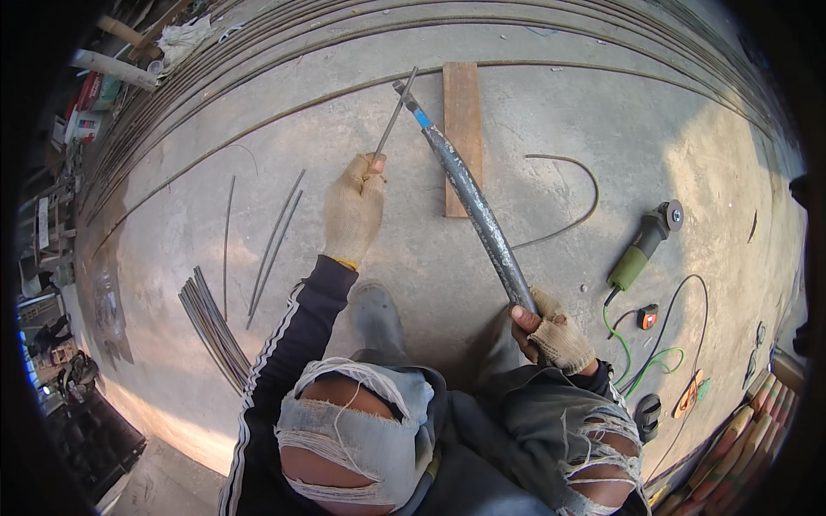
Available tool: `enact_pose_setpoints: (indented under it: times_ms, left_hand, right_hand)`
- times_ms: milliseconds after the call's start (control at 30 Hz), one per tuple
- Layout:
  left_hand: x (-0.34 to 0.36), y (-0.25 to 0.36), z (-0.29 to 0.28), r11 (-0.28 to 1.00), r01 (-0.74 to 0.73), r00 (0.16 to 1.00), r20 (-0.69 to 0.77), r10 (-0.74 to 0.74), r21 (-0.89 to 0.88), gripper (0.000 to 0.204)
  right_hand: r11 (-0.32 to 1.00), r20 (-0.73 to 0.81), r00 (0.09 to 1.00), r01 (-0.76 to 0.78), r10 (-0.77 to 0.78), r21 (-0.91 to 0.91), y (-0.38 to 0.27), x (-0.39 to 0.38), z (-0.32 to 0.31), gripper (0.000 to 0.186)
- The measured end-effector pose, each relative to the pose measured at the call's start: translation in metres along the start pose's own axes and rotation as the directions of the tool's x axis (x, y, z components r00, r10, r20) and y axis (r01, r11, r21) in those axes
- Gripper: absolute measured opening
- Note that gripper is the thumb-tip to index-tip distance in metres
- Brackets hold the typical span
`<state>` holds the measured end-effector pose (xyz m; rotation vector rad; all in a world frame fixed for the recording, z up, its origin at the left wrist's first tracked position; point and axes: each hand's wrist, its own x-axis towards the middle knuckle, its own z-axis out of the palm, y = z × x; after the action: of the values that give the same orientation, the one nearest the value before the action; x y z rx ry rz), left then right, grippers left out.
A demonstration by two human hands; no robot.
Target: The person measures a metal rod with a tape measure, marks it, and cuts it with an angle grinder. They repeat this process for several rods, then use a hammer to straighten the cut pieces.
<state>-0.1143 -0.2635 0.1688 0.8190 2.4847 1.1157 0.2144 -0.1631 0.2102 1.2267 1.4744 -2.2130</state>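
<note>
My left hand (351,211), in a worn beige glove, is closed on the lower end of a short thin steel rod (395,119), which points up and away. My right hand (555,333), in a fingerless beige glove, grips the near end of a long black metal bar (471,202) with scuffed paint and a blue band close to its narrow far head. The rod crosses that head; whether it sits in a slot there I cannot tell. Under the bar's middle lies a wooden plank (462,142) on the concrete floor. A hook-bent rod (588,202) rests right of the plank.
Left lie a bundle of cut rods (211,322) and several loose ones (274,245). Long steel bars (335,89) curve across the far floor. At right are a green angle grinder (641,249) with its cord, an orange tape measure (647,316) and stacked wooden pieces (731,447).
</note>
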Motion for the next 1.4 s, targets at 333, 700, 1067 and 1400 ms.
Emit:
enact_pose_setpoints:
  times_ms: [333,700,1067,1400]
  left_hand:
    - [-0.004,-0.008,0.005,0.999,0.020,1.000,-0.009,-0.020,0.041,0.041]
    - [-0.007,-0.012,0.013,1.000,0.012,0.999,-0.051,-0.013,-0.025,0.040]
    - [0.011,-0.030,0.010,0.960,0.064,0.995,0.095,-0.039,-0.273,0.041]
    - [0.012,-0.030,0.008,0.954,0.113,0.988,0.129,-0.080,-0.277,0.045]
  right_hand:
    - [0.999,0.038,0.999,0.009,-0.010,0.036,-0.001,0.004,0.001,0.041]
    - [1.000,0.016,1.000,-0.019,0.019,0.016,-0.003,0.005,0.004,0.039]
    - [0.997,0.052,0.997,0.050,-0.052,0.054,0.001,0.010,-0.007,0.044]
    - [0.996,0.081,0.996,0.017,-0.023,0.084,0.003,0.008,-0.005,0.044]
